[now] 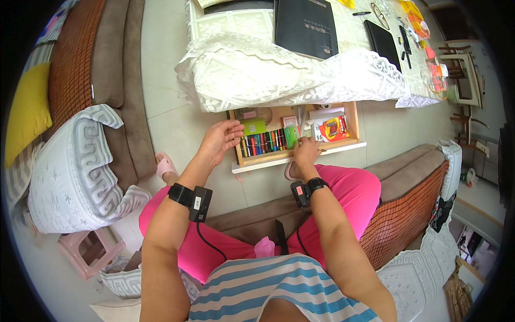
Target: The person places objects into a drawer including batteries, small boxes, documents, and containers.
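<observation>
An open wooden drawer [348,144] with a white front juts out from under the lace-covered table. Inside it, a row of coloured pens [263,144] lies between a green flat packet [254,126] and a green-and-white box [291,137]. My left hand [221,140] hovers over the drawer's left edge, fingers stretched toward the green packet and nothing visible in them. Bent over the drawer's front edge, my right hand [306,152] has its fingers closed beside the green-and-white box; whatever they pinch is hidden. Right of it lies a red-and-yellow package [332,129].
On the white lace tablecloth [241,70] rest a large black folder [306,27], a black notebook [382,45], glasses [380,16] and a clear jar [438,78]. A brown sofa [110,70] stands at left, a pink stool [91,252] beneath it. Dark bands with small boxes sit on both wrists.
</observation>
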Tool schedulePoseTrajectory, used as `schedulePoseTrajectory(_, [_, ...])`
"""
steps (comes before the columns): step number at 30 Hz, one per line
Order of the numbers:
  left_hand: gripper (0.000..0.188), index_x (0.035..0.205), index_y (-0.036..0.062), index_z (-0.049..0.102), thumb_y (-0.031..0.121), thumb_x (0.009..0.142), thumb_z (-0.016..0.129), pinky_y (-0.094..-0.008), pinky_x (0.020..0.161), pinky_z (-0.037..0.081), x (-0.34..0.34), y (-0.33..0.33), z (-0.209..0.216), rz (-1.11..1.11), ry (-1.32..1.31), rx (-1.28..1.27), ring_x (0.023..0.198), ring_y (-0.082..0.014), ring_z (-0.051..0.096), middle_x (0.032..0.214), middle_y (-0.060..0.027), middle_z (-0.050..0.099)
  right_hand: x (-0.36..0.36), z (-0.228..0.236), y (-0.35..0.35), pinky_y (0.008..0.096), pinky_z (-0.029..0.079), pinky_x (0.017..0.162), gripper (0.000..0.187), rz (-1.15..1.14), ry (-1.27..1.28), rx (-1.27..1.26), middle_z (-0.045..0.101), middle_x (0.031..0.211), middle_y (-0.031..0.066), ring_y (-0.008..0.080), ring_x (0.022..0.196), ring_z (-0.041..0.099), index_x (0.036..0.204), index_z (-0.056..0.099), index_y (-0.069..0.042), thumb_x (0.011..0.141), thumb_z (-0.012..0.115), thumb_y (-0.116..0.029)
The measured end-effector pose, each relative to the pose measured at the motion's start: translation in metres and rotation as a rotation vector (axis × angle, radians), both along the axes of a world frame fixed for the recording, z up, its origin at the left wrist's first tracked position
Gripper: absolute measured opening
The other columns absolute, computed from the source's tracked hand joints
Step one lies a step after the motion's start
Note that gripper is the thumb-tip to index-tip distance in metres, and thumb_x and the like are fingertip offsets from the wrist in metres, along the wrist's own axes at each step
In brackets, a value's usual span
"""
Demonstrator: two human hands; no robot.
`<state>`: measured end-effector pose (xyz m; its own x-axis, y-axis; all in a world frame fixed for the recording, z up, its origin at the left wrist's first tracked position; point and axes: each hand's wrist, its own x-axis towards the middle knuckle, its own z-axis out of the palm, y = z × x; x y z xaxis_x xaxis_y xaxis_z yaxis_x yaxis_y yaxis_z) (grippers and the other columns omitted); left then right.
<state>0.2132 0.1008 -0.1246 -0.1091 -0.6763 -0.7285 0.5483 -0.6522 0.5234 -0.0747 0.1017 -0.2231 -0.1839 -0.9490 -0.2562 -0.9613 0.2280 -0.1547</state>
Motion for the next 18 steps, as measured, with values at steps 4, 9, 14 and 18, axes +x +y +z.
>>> schedulePoseTrajectory(4, [0.025, 0.102, 0.0023, 0.054, 0.022, 0.087, 0.051, -0.0289, 0.077, 0.045, 0.000, 0.000, 0.003, 0.000, -0.002, -0.015, 0.090, -0.0168, 0.055, 0.099, -0.0092, 0.059, -0.021, -0.006, 0.003, 0.0463, 0.036, 0.087, 0.024, 0.031, 0.103, -0.002, 0.057, 0.104, 0.0104, 0.0285, 0.104, 0.046, 0.095, 0.066, -0.010, 0.077, 0.060, -0.025])
schedulePoseTrajectory(9, [0.025, 0.102, 0.0023, 0.054, 0.023, 0.087, 0.051, -0.0282, 0.076, 0.045, 0.003, 0.001, 0.007, 0.003, -0.016, -0.010, 0.090, -0.0164, 0.055, 0.099, -0.0092, 0.059, 0.000, 0.013, 0.005, 0.0424, 0.038, 0.087, 0.031, 0.313, -0.363, -0.015, 0.057, 0.105, 0.0091, 0.0264, 0.103, 0.048, 0.098, 0.066, -0.012, 0.071, 0.069, -0.028])
schedulePoseTrajectory(14, [0.024, 0.101, 0.0023, 0.054, 0.022, 0.087, 0.051, -0.0277, 0.076, 0.045, 0.005, 0.001, 0.009, 0.015, -0.005, -0.017, 0.090, -0.0161, 0.055, 0.099, -0.0092, 0.059, 0.023, 0.018, 0.021, 0.0399, 0.039, 0.086, 0.044, 0.757, -0.299, 0.292, 0.058, 0.106, 0.0026, 0.0252, 0.104, 0.048, 0.104, 0.063, -0.017, 0.062, 0.075, -0.019])
schedulePoseTrajectory(18, [0.023, 0.102, 0.0025, 0.054, 0.021, 0.088, 0.050, -0.0270, 0.074, 0.045, 0.011, 0.001, 0.011, 0.026, -0.021, -0.024, 0.089, -0.0140, 0.056, 0.099, -0.0080, 0.061, 0.028, 0.017, 0.020, 0.0398, 0.039, 0.083, 0.040, 0.870, -0.118, 0.176, 0.059, 0.103, -0.0025, 0.0199, 0.102, 0.050, 0.105, 0.063, -0.021, 0.066, 0.071, -0.017])
